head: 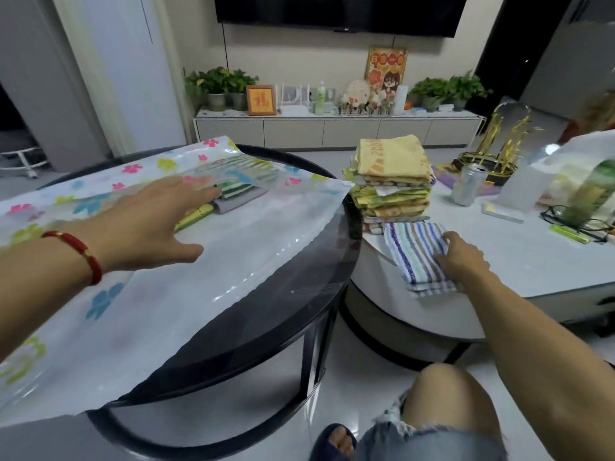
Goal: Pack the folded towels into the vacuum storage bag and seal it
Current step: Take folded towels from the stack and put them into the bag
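Note:
A flower-printed clear vacuum storage bag [206, 261] lies across the round dark glass table [299, 314], its mouth facing right. My left hand [146, 221] reaches into the mouth with straight fingers that touch folded towels [233, 196] lying inside. On the white table [519, 261] to the right stands a stack of folded towels [392, 181], a yellow one on top. In front of the stack my right hand [462, 257] grips a folded blue-and-grey striped towel [416, 257] at its right edge.
The white table also carries a drink can [467, 184], a gold ornament under a glass dome [499, 144], glasses [572, 221] and a plastic bag [585, 174]. My knee [446, 400] and a sandalled foot [332, 440] are below. A TV cabinet with plants lines the far wall.

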Action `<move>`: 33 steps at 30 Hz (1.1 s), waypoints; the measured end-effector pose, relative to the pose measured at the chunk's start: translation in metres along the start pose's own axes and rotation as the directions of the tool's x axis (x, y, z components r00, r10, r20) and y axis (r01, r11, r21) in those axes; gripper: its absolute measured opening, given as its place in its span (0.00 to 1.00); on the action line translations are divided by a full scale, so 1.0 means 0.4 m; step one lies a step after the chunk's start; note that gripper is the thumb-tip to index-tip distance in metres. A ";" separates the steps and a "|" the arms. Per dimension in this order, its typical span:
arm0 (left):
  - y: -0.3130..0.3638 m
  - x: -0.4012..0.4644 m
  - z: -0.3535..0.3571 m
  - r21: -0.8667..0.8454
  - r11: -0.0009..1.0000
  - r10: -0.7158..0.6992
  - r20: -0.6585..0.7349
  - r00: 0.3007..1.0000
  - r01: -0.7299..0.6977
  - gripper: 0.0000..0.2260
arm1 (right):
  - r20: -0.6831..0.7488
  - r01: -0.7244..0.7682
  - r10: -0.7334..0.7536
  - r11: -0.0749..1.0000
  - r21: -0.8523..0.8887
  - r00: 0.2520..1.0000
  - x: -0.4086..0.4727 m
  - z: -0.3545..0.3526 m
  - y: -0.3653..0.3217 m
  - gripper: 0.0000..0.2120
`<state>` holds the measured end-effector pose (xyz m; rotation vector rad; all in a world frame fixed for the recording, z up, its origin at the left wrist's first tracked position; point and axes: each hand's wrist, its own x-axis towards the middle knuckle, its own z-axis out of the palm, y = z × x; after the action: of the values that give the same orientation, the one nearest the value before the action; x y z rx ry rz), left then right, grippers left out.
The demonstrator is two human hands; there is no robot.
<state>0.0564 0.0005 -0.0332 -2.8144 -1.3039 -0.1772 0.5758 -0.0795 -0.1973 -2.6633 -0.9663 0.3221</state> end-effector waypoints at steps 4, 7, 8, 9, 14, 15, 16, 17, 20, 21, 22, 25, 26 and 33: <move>0.008 -0.012 0.023 0.044 0.999 0.006 -0.041 0.999 -0.004 0.39 | 0.059 0.102 -0.110 0.987 0.124 0.992 -0.001 -0.040 -0.017 0.30; 0.015 -0.027 0.028 0.154 0.987 -0.037 -0.066 0.997 0.047 0.37 | 0.167 0.056 -0.132 0.916 0.397 0.977 -0.026 -0.073 -0.043 0.30; 0.014 -0.034 0.025 0.183 0.980 -0.068 -0.078 0.995 0.082 0.36 | 0.243 -0.011 -0.143 0.842 0.540 0.959 -0.043 -0.083 -0.052 0.28; 0.012 -0.042 0.022 0.201 0.972 -0.103 -0.088 0.991 0.119 0.35 | 0.336 -0.097 -0.178 0.743 0.662 0.925 -0.065 -0.093 -0.061 0.26; 0.000 -0.120 0.010 0.285 0.932 -0.218 -0.053 0.975 0.224 0.29 | 0.506 -0.291 -0.435 0.470 0.833 0.745 -0.230 -0.138 -0.125 0.17; -0.003 -0.146 0.013 0.310 0.918 -0.251 -0.033 0.968 0.248 0.28 | 0.506 -0.299 -0.475 0.446 0.844 0.720 -0.267 -0.142 -0.147 0.17; -0.007 -0.175 0.019 0.340 0.901 -0.285 -0.005 0.958 0.270 0.26 | 0.503 -0.307 -0.518 0.419 0.854 0.692 -0.304 -0.144 -0.174 0.18; -0.012 -0.205 0.026 0.373 0.885 -0.313 0.032 0.949 0.280 0.25 | 0.496 -0.316 -0.564 0.390 0.865 0.660 -0.337 -0.142 -0.204 0.20; -0.030 -0.286 0.046 0.424 0.861 -0.373 0.154 0.915 0.280 0.26 | 0.456 -0.337 -0.682 0.312 0.888 0.572 -0.431 -0.121 -0.308 0.22; -0.036 -0.307 0.047 0.427 0.857 -0.389 0.170 0.905 0.288 0.27 | 0.452 -0.348 -0.708 0.301 0.888 0.543 -0.460 -0.108 -0.347 0.23; -0.040 -0.323 0.042 0.425 0.855 -0.396 0.168 0.903 0.296 0.28 | 0.460 -0.364 -0.723 0.301 0.882 0.515 -0.488 -0.091 -0.386 0.25; -0.057 -0.346 0.005 0.416 0.860 -0.369 0.109 0.923 0.295 0.34 | 0.506 -0.395 -0.724 0.341 0.853 0.469 -0.568 -0.024 -0.505 0.27; -0.068 -0.348 -0.012 0.415 0.863 -0.357 0.096 0.929 0.289 0.37 | 0.513 -0.381 -0.724 0.360 0.851 0.462 -0.595 -0.004 -0.544 0.26; -0.149 -0.351 -0.113 0.343 0.871 -0.399 0.076 0.914 0.352 0.47 | 0.523 -0.174 -0.705 0.507 0.844 0.480 -0.728 0.027 -0.779 0.19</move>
<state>-0.0828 -0.0709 -0.0060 -2.3134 -1.7261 0.2214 0.1709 -0.0387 -0.0687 -1.2434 -1.0900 1.6489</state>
